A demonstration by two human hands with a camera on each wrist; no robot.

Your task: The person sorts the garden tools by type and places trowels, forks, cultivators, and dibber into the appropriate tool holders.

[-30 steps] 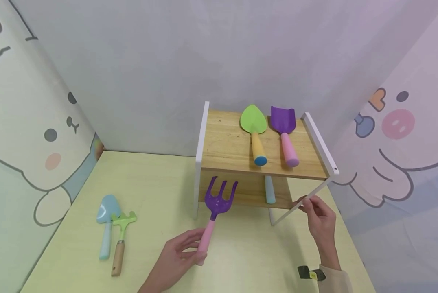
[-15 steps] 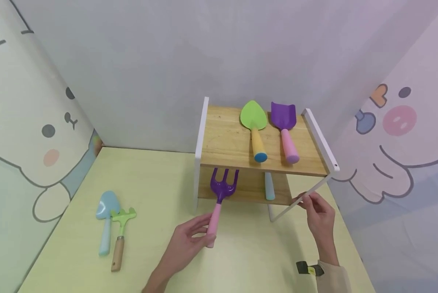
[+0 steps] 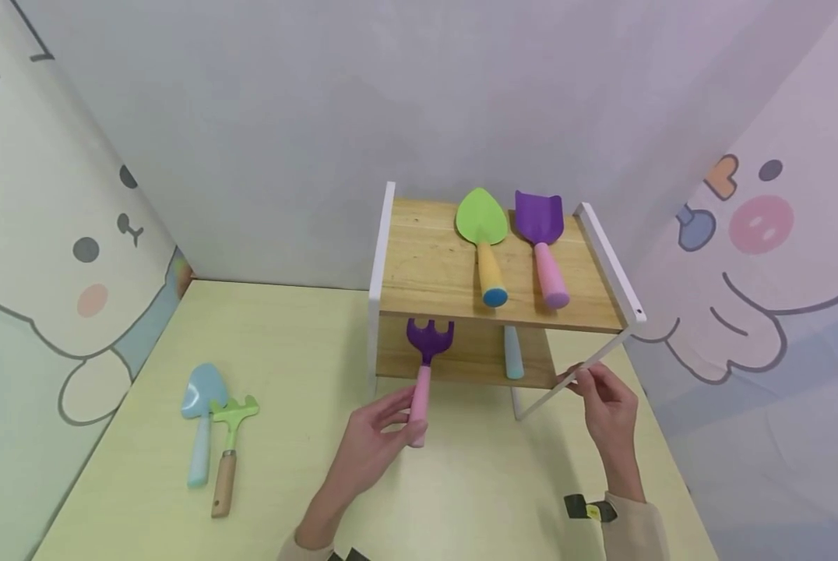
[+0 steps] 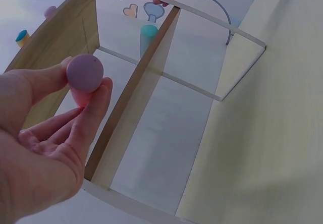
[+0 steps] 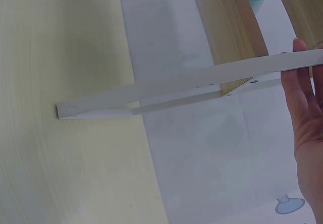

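My left hand (image 3: pixel 373 440) pinches the pink handle of a purple hand fork (image 3: pixel 429 341). Its tines reach in over the lower board of a two-tier wooden shelf (image 3: pixel 422 288), just under the upper board, and their tips are hidden. In the left wrist view, the handle's round end (image 4: pixel 85 73) sits between thumb and fingers. My right hand (image 3: pixel 610 409) grips the shelf's white front leg (image 5: pixel 176 82) at the right side. On the upper board lie a green trowel (image 3: pixel 485 226) with a yellow handle and a purple shovel (image 3: pixel 541 222) with a pink handle.
A light blue handle (image 3: pixel 513 354) shows on the lower board; the rest of that tool is hidden. Left on the pale table (image 3: pixel 286 351) lie a blue trowel (image 3: pixel 204 389) and a green hand rake (image 3: pixel 233 417) with a wooden handle. Printed curtains stand behind and at both sides.
My left hand has moved forward and slightly right, carrying the fork from in front of the shelf in beneath the upper board. The right hand keeps its grip on the leg.
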